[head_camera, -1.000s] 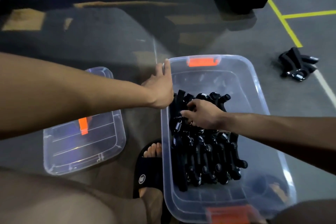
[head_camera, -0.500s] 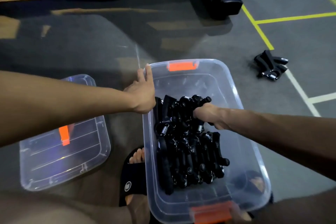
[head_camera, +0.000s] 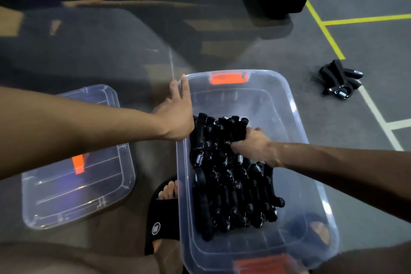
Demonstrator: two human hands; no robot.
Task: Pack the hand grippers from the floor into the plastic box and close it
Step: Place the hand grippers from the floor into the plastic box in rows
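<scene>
Hand grippers (head_camera: pixel 231 176) fill the plastic box (head_camera: pixel 287 100) — right hand (head_camera: pixel 251 143) grips some, packing them, left hand (head_camera: pixel 178 115) flat on its rim — next, fetch the few (head_camera: pixel 339 81) on the floor

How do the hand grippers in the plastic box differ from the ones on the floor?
The grippers in the box are many, packed in rows, with the right hand gripping some. The grippers on the floor are few, in a loose heap, untouched. Both are black with metal springs.
</scene>
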